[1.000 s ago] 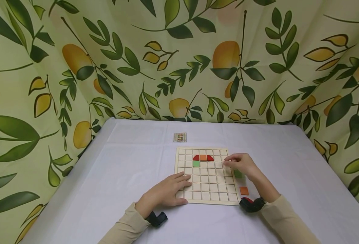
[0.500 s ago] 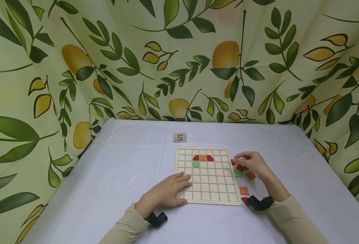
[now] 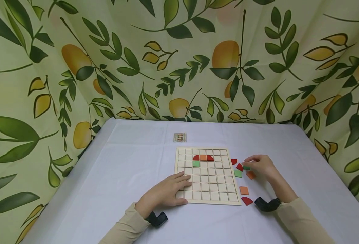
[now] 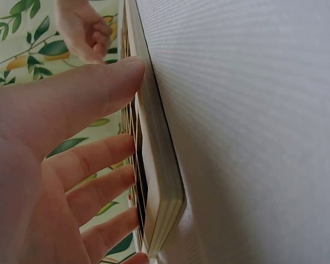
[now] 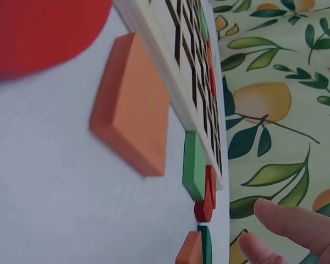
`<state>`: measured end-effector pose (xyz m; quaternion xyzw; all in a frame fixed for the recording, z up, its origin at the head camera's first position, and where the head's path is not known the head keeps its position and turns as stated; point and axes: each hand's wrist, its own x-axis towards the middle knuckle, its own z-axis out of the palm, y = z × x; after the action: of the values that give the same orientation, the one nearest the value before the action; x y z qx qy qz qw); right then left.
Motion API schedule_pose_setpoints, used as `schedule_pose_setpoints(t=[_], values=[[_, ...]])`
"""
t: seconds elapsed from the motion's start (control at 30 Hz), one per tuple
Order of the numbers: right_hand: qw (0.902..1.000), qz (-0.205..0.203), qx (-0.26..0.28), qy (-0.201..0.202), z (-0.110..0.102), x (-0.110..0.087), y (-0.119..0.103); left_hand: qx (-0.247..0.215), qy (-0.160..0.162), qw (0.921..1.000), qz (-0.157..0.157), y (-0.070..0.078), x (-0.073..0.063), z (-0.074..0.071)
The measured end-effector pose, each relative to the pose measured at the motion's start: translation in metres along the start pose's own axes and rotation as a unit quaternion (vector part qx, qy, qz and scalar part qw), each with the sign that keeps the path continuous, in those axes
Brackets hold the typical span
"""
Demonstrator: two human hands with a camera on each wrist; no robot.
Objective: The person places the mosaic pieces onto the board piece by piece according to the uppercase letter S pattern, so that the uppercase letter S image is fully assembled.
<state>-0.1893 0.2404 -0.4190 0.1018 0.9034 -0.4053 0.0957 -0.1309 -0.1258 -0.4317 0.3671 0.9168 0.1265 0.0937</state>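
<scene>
My left hand (image 3: pixel 168 189) lies on the near left corner of a wooden grid board (image 3: pixel 208 200), fingers spread; in the left wrist view its thumb touches the board's edge. Two red quarter-round pieces (image 3: pixel 210 158) flank an orange square (image 3: pixel 203 157) in one row of the board, with a light green square (image 3: pixel 196 164) just below. Right of the board, my right hand (image 3: pixel 261 165) hovers over a dark green piece (image 3: pixel 246 167). The right wrist view shows its fingers (image 5: pixel 297 223) apart from the pieces, with nothing seen between them.
Beside the board's right edge lie red pieces (image 3: pixel 247 201), another light green square (image 3: pixel 238 173) and loose orange squares (image 3: pixel 244 190). A small patterned card (image 3: pixel 180 137) lies behind the board on the white tablecloth (image 3: pixel 130 156). A leaf-printed curtain (image 3: pixel 194 67) hangs behind.
My right hand has moved right, from over the board's right side to the loose pieces. A red piece now lies by the board's right edge where the fingers were. My left hand has stayed put.
</scene>
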Motion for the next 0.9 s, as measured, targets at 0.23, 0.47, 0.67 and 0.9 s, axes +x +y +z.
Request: schedule_pose_setpoints(t=[0.23, 0.47, 0.67, 0.9], values=[[1.0, 0.003, 0.0, 0.001, -0.005, 0.002, 0.009, -0.001, -0.003, 1.0, -0.002, 0.0, 0.0, 0.0], [0.9999, 0.001, -0.011, -0.009, -0.008, 0.005, 0.018, -0.003, -0.001, 1.0, 0.005, 0.0, 0.0, -0.001], [0.9998, 0.008, -0.014, -0.013, -0.007, 0.007, 0.02, -0.002, -0.005, 1.0, -0.004, 0.001, 0.0, -0.001], [0.9994, 0.017, -0.03, -0.002, -0.003, 0.01, 0.017, -0.001, -0.01, 0.9999, -0.008, 0.0, 0.001, 0.001]])
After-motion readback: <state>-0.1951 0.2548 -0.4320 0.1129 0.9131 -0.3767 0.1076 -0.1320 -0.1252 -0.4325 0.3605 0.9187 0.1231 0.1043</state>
